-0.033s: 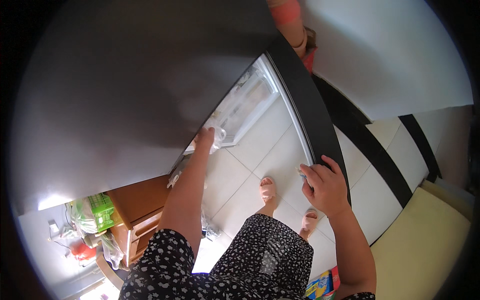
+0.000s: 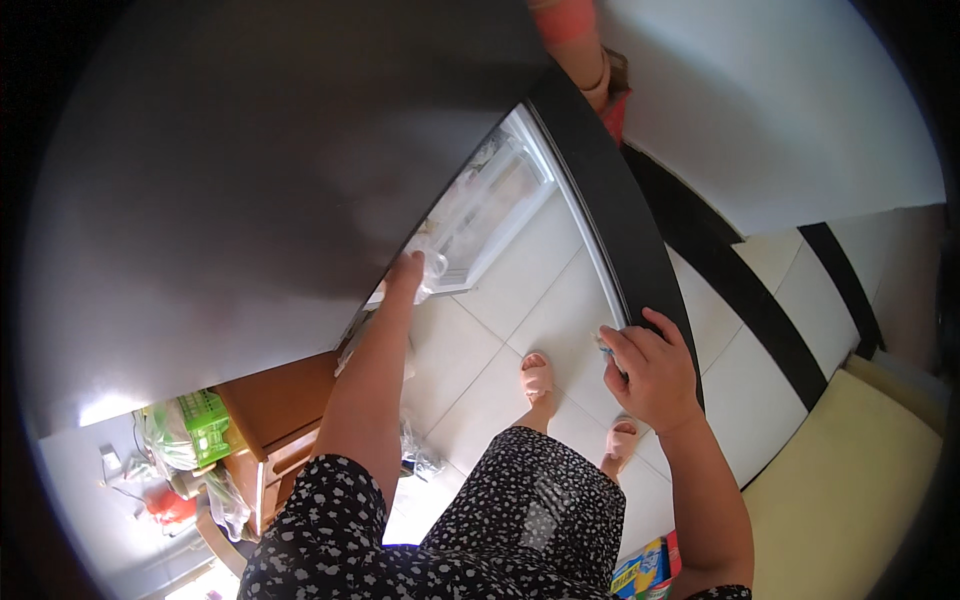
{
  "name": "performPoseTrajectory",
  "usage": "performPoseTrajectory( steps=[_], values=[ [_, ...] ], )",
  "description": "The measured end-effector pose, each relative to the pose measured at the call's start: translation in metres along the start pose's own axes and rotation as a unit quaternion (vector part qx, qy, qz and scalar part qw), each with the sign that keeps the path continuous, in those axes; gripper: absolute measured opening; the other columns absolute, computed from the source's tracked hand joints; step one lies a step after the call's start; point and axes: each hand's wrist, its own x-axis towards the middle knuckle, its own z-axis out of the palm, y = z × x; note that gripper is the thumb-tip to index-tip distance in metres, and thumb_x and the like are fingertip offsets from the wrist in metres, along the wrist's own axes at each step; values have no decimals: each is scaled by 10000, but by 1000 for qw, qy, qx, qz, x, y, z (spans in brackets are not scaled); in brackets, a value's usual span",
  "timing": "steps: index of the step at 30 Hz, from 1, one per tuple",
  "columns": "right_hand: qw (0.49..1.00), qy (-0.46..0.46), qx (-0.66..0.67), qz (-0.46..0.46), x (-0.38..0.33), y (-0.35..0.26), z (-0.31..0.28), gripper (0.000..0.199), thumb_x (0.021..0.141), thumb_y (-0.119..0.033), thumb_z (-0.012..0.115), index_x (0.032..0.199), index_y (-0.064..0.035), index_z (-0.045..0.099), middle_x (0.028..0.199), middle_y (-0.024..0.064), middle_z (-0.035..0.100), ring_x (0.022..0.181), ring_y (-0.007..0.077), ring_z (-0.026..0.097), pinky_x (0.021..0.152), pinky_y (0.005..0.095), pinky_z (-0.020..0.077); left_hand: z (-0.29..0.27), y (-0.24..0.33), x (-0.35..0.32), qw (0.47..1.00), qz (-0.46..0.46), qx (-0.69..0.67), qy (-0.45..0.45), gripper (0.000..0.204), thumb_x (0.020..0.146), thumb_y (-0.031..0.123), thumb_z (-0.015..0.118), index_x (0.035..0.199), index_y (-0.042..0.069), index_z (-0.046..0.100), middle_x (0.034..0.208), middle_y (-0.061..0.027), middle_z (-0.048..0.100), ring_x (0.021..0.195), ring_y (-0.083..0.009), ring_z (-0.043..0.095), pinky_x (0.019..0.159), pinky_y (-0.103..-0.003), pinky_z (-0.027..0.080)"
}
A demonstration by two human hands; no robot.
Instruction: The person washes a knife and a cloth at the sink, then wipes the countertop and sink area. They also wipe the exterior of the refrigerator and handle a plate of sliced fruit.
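Observation:
My left hand point(image 2: 405, 272) reaches under the edge of the dark upper refrigerator panel point(image 2: 230, 210). It is closed on a clear plastic bag point(image 2: 434, 268), though the panel hides part of its fingers. Beside the bag is a white, partly see-through drawer point(image 2: 495, 215) in the lower compartment. On the right, the lower refrigerator door point(image 2: 610, 170) stands ajar, dark outside with a pale inner edge. At that door's near edge is my right hand point(image 2: 650, 378), fingers curled. Between its thumb and fingers shows a small whitish-blue thing, too small to name.
Pale floor tiles point(image 2: 465, 375) lie below, with my slippered feet on them. A wooden cabinet point(image 2: 285, 400) and a green basket point(image 2: 207, 425) are at the left. At the lower right are a colourful package point(image 2: 645, 572) and a cream-coloured surface point(image 2: 850, 480). Something red and tan point(image 2: 575, 45) hangs at the top.
My left hand and the plastic bag have shifted very slightly toward the upper panel. My right hand stays where it was at the door's edge.

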Motion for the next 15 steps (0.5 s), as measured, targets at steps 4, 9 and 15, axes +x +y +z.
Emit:
performPoseTrajectory(
  steps=[4, 9, 15],
  values=[
    [1000, 14, 6, 1, 0, 0, 4, 300, 677, -67, 619, 977, -65, 594, 741, 13, 567, 670, 156, 570, 912, 366, 429, -8, 5, 23, 998, 34, 25, -45, 658, 692, 306, 592, 1203, -78, 439, 1195, -309, 493, 1123, -423, 477, 957, -429, 372],
    [1000, -4, 7, 5, -1, 1, 1, 302, 672, -72, 629, 973, -70, 600, 739, 13, 568, 675, 156, 571, 910, 359, 430, 1, 14, -9, 998, 22, -17, 52, 654, 703, 245, 586, 1263, -27, 386, 1244, -296, 452, 1116, -408, 482, 939, -425, 397],
    [1000, 2, 11, 5, -1, 1, -4, 312, 659, -68, 634, 968, -80, 601, 730, 11, 566, 683, 162, 568, 902, 363, 434, -6, 27, -65, 993, 30, -112, 5, 681, 683, 134, 604, 1291, 41, 314, 1345, -211, 283, 1115, -390, 475, 921, -434, 418]
  ],
)
